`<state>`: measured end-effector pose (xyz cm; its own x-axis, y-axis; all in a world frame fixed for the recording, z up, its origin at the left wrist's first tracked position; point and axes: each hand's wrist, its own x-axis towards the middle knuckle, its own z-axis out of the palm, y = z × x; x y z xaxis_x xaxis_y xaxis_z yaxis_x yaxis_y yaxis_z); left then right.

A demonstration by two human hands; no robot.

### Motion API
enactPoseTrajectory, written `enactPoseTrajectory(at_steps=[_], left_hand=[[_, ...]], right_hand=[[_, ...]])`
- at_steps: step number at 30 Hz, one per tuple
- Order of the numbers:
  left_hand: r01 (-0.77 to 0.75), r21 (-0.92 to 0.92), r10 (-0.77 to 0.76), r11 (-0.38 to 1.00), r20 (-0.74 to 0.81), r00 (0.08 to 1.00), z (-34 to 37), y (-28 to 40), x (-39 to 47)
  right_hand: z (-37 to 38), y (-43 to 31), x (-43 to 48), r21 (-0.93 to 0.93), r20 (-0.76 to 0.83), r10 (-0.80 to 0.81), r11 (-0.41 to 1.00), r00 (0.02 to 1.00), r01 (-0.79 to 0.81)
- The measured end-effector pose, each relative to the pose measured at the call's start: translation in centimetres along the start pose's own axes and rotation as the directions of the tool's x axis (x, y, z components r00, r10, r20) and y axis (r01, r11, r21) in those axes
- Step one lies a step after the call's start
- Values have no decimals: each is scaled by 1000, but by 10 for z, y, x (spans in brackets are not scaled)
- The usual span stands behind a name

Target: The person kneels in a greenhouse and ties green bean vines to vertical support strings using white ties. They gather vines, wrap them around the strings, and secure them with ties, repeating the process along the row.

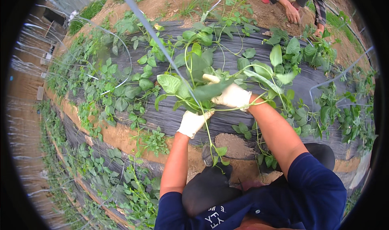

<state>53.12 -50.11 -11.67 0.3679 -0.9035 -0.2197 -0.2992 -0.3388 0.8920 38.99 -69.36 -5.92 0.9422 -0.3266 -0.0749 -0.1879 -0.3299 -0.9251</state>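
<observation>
Both my hands wear whitish gloves and meet at a leafy climbing vine (190, 62) over black plastic mulch film (165, 114). My left hand (194, 123) is at the base of the vine's stems, where a pale string (158, 41) comes down; its fingertips are hidden by leaves, so its grip cannot be told. My right hand (231, 93) lies just above and to the right among the leaves, partly covered by a blurred leaf, with a finger stretched left. A long stem crosses by my right wrist, and a thin shoot (209, 132) hangs below my left hand.
A co-worker's hands (292, 14) are at the soil and plants at upper right. More vines (115, 87) line the bed on the left. Another string (340, 74) crosses at right. A soil mound (234, 146) lies on the film near my knees.
</observation>
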Motion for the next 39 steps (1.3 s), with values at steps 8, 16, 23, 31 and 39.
enactPoseTrajectory(at_steps=[8, 16, 23, 31, 39], left_hand=[[343, 628, -329, 699, -143, 933, -28, 46, -14], [-261, 362, 358, 895, -233, 904, -32, 55, -24], [-247, 148, 248, 958, 12, 969, -5, 81, -40], [97, -398, -57, 912, 111, 992, -20, 71, -43], [-267, -543, 74, 796, -351, 934, -4, 55, -67]], right_hand=[[35, -16, 1, 536, 91, 260, 801, 961, -267], [42, -40, -1, 823, -26, -25, 567, 999, 35], [-17, -18, 2, -205, 396, -18, 973, 918, 108], [3, -45, 14, -398, 568, 84, 899, 818, 184], [79, -42, 0, -154, 318, -7, 986, 948, 59]])
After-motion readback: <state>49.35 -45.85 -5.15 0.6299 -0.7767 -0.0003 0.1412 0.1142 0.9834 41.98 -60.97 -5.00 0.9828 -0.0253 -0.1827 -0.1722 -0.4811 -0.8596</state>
